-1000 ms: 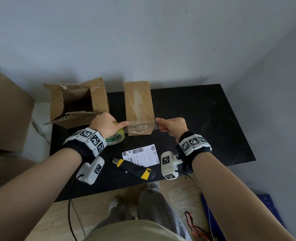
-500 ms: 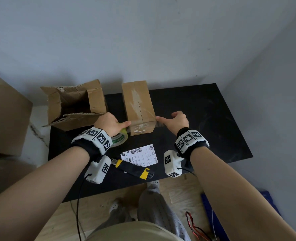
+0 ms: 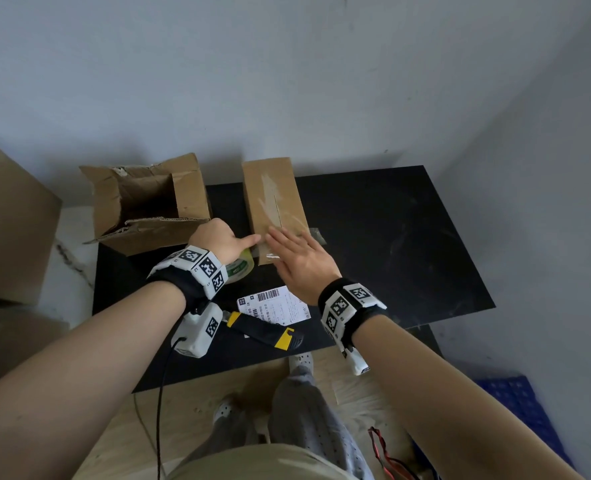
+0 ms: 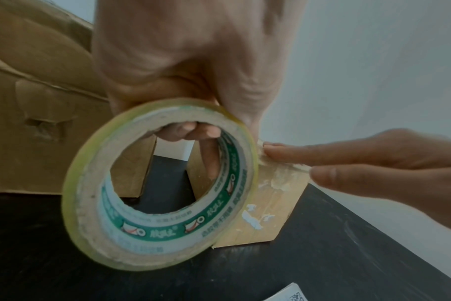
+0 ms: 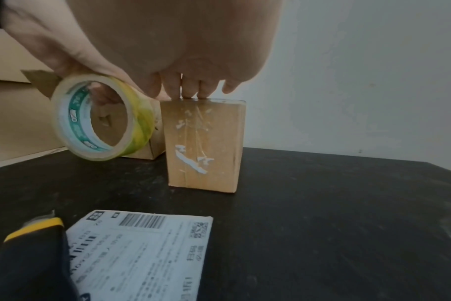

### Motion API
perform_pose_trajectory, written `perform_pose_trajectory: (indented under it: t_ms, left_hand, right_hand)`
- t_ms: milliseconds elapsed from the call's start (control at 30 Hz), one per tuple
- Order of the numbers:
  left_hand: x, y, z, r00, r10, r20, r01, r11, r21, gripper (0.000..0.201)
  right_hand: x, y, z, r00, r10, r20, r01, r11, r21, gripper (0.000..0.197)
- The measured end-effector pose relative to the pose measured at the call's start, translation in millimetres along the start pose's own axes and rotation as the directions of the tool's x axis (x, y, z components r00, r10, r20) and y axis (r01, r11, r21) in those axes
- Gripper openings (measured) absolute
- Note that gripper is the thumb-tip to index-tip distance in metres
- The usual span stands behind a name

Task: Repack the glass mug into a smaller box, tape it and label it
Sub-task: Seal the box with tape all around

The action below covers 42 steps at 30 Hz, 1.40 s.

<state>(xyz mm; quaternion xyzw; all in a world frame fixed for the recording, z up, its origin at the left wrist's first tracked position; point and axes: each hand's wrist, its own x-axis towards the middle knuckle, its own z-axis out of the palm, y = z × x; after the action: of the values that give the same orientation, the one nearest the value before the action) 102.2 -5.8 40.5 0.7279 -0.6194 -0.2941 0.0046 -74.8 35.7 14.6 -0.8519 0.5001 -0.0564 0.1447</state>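
Observation:
A small closed cardboard box (image 3: 273, 199) (image 5: 204, 142) (image 4: 270, 203) lies on the black table (image 3: 391, 237), old tape marks on its top and near end. My left hand (image 3: 223, 240) (image 4: 183, 67) grips a roll of clear tape (image 4: 157, 185) (image 5: 101, 118) (image 3: 240, 270) just left of the box's near end, fingers through the core, forefinger stretched toward the box. My right hand (image 3: 296, 258) (image 5: 188, 89) (image 4: 361, 163) lies flat, fingers straight, pressing on the box's near top edge. A clear tape end (image 3: 316, 233) sticks out over the box's right side. The mug is not visible.
A larger open cardboard box (image 3: 148, 206) stands left of the small one. A white shipping label (image 3: 273, 304) (image 5: 139, 250) and a black-and-yellow utility knife (image 3: 263, 329) (image 5: 29, 254) lie near the table's front edge. Big cartons (image 3: 6, 220) stand at far left.
My right hand has let go of the pulled tape strip, opened, and moved left onto the box's near top edge. The left hand keeps the roll beside the box.

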Motion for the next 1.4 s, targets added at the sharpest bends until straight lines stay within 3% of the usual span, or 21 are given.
perform_pose_trajectory:
  t_ms: [133, 300, 400, 500, 600, 833, 1100, 1400]
  left_hand:
    - [-1.6, 0.6, 0.3, 1.0, -0.005, -0.014, 0.005, 1.0, -0.004, 0.062]
    - [-1.4, 0.6, -0.1, 1.0, -0.001, 0.0, 0.001, 0.999, -0.033, 0.063]
    - [-3.3, -1.0, 0.5, 1.0, -0.012, 0.023, 0.013, 0.998, -0.058, 0.057]
    - [-8.4, -4.8, -0.6, 0.999, -0.009, 0.04, 0.014, 0.992, -0.126, 0.041]
    - [-12.2, -13.7, -3.0, 0.997, 0.041, 0.068, -0.022, 0.964, -0.266, 0.028]
    - [-12.1, -37.6, -9.1, 0.986, 0.13, 0.104, -0.09, 0.943, -0.32, 0.01]
    - [-19.4, -48.5, -1.0, 0.996, 0.088, 0.005, -0.087, 0.985, -0.149, 0.03]
    - [-17.6, -43.4, -5.6, 0.985, 0.171, -0.01, -0.171, 0.976, -0.132, 0.024]
  right_hand:
    - [-7.8, 12.7, -0.4, 0.994, 0.108, -0.03, -0.109, 0.994, -0.013, 0.052]
    - [-20.8, 29.3, -7.8, 0.947, 0.318, 0.038, -0.318, 0.948, -0.028, 0.057]
    - [-17.8, 15.2, -6.0, 0.979, 0.19, -0.08, -0.188, 0.982, 0.03, 0.055]
    - [-4.9, -8.9, -0.5, 0.999, 0.034, -0.016, -0.033, 0.999, 0.04, 0.056]
    - [4.5, -19.9, 8.9, 0.998, -0.029, 0.056, 0.029, 1.0, 0.001, 0.057]
    - [7.3, -20.5, 12.4, 0.997, -0.048, 0.066, 0.049, 0.999, -0.006, 0.059]
    - [8.5, -20.9, 9.5, 0.994, -0.045, 0.097, 0.045, 0.999, 0.001, 0.062]
    - [11.0, -28.9, -0.1, 0.996, 0.039, 0.081, -0.04, 0.999, 0.011, 0.062]
